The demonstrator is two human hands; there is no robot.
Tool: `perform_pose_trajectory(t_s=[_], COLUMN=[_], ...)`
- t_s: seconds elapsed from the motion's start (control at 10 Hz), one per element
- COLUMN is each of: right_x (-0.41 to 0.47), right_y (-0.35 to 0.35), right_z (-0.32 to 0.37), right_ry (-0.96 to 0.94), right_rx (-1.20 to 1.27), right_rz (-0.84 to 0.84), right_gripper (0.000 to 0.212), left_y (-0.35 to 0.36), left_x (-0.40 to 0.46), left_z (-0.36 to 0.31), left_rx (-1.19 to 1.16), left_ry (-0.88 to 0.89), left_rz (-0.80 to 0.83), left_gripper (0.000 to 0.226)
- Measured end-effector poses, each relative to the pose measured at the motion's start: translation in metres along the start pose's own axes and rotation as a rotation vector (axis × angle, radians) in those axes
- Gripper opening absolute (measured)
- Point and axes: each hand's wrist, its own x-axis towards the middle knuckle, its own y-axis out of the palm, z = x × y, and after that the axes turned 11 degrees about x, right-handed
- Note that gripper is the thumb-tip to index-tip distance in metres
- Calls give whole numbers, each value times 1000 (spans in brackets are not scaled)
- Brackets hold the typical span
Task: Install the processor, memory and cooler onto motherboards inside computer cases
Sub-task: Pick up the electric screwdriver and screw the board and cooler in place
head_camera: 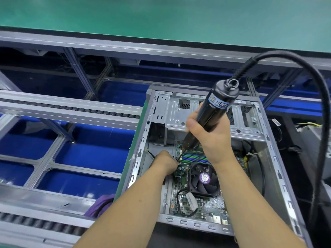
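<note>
Right hand [207, 133] grasps electric screwdriver [214, 113], long axis slanting down-left from grip. Bit tip meets left hand [165, 162], curled at cooler's [204, 179] far-left corner; pinch unclear. Memory [194, 157] beyond, in case [279, 167].

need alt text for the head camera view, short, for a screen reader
A right hand grips a black corded electric screwdriver, its bit angled down beside the green memory sticks of a motherboard inside an open grey metal computer case. The left hand rests at the bit's tip, next to the black cooler fan.
</note>
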Motion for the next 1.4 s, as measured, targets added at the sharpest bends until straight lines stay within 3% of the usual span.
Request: perform_pose_trajectory(t_s=[0.4, 0.6, 0.9, 1.1, 1.2, 1.4], right_x=[1, 1, 0, -1, -1, -1], right_y=[-2, -2, 0, -1, -1, -2], right_z=[2, 5, 5, 3, 4, 1], right_ry=[-21, -35, -43, -41, -42, -28], right_rx=[-40, -37, -27, -29, -18, -9], right_rz=[-83, -91, -77, -86, -76, -87], right_gripper=[24, 19, 12, 23, 15, 28], left_y=[-1, -2, -3, -4, -3, -4], left_x=[0, -3, -8, -10, -9, -9], left_z=[0, -1, 1, 1, 2, 4], left_rx=[-41, -237, -295, -336, -350, -360], left_ry=[-46, -70, -116, -98, -95, -65], left_rz=[21, 120, 164, 166, 154, 130], left_gripper=[31, 31, 24, 26, 26, 32])
